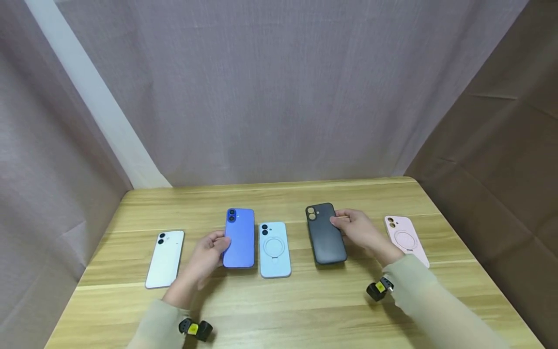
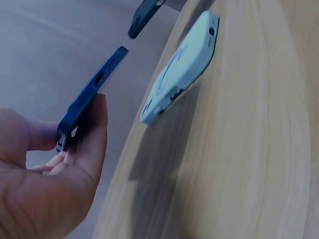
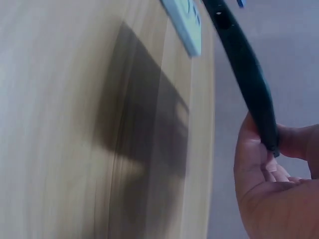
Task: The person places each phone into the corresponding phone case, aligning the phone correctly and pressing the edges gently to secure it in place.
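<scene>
Phone (image 1: 240,242) pinched in my left hand (image 1: 206,254) sits just left of the ringed case (image 1: 274,248), long axis nearly parallel to it, while my right hand (image 1: 360,230), farther off, grips the black case (image 1: 327,237) to its right, top slanting toward it.

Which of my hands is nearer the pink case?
Right. Your right hand holds the black case, just left of the pink case; your left hand grips the blue phone, much farther left, beyond the light blue case.
</scene>
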The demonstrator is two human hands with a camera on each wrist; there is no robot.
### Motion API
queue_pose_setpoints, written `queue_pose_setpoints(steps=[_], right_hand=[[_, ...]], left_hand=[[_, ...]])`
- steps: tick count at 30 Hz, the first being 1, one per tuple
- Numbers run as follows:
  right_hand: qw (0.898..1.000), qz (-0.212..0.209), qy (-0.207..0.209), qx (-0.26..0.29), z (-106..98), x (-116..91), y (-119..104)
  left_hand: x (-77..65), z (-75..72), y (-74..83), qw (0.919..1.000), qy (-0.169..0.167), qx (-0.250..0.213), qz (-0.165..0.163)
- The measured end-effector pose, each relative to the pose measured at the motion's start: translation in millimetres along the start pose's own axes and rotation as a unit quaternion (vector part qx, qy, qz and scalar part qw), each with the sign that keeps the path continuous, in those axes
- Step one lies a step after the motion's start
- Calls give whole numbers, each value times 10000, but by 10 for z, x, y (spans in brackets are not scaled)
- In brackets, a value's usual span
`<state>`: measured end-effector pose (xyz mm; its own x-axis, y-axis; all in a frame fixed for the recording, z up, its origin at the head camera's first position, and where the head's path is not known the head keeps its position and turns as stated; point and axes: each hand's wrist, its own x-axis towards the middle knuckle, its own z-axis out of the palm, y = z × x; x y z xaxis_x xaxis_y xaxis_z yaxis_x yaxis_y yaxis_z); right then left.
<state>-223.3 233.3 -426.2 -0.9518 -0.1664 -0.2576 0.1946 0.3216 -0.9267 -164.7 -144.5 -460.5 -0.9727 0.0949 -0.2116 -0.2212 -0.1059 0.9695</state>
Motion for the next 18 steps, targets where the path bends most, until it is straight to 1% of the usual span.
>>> queue_pose_setpoints(steps=[1,3,10,14,18], right_hand=[[9998,8,-33,179,36,-5,-18],[9994,20,-25,333,104,-12,-53],[9974,-9,-121,711,366,9,-142],[9952,-66,-228,954,531,15,-214],[9921,-17,-385,1195,659,8,-265]], left_hand=[[-2,20,2,9999,-80,-98,23],[-4,59,9,9995,-185,-239,73],[-9,203,31,9978,-549,-355,143],[-22,287,26,9966,-677,-445,154],[-30,359,-1,9955,-771,-524,166]])
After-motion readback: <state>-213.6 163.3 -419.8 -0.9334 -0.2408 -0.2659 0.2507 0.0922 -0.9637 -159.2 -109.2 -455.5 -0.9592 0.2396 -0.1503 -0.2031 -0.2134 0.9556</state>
